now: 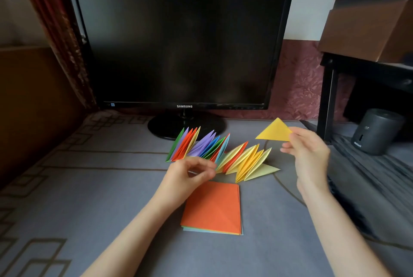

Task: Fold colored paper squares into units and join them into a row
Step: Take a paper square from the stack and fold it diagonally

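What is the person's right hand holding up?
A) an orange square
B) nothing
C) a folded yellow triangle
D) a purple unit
C: the right hand pinches a folded yellow triangle by one corner, near the right end of the colored row.

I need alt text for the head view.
The right hand pinches a folded yellow triangle near a row of joined colored paper units. The left hand, fingers curled, is beside the row, near a stack of paper squares.
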The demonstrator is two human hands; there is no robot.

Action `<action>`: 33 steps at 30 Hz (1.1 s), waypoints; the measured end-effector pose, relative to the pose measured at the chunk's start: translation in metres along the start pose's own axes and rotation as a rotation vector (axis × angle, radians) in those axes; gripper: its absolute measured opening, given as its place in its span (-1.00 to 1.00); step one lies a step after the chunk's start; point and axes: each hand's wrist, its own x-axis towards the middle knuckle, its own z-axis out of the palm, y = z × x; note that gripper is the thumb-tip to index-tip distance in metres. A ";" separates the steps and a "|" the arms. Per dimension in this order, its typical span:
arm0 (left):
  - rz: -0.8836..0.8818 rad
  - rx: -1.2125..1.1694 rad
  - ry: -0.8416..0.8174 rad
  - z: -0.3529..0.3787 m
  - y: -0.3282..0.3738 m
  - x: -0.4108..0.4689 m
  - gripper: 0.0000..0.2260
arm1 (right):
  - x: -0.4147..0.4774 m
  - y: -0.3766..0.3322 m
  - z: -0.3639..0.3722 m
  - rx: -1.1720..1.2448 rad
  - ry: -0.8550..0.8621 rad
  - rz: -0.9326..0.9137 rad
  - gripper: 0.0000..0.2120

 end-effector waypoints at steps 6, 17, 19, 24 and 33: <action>0.056 0.314 -0.228 0.001 -0.014 0.000 -0.55 | 0.013 0.018 -0.008 -0.170 0.204 0.086 -0.81; 0.055 0.363 -0.206 0.002 -0.014 0.000 -0.57 | 0.008 0.039 -0.012 -0.763 -0.147 0.200 -0.82; 0.062 0.348 -0.202 0.001 -0.013 0.000 -0.60 | 0.003 0.042 -0.009 -0.843 -0.189 0.208 -0.81; 0.051 0.312 -0.198 0.002 -0.013 0.001 -0.62 | -0.003 0.039 -0.001 -0.950 -0.213 0.171 -0.81; 0.081 0.200 -0.125 0.003 -0.011 0.001 -0.61 | -0.007 0.015 0.004 -0.660 -0.111 -0.003 -0.58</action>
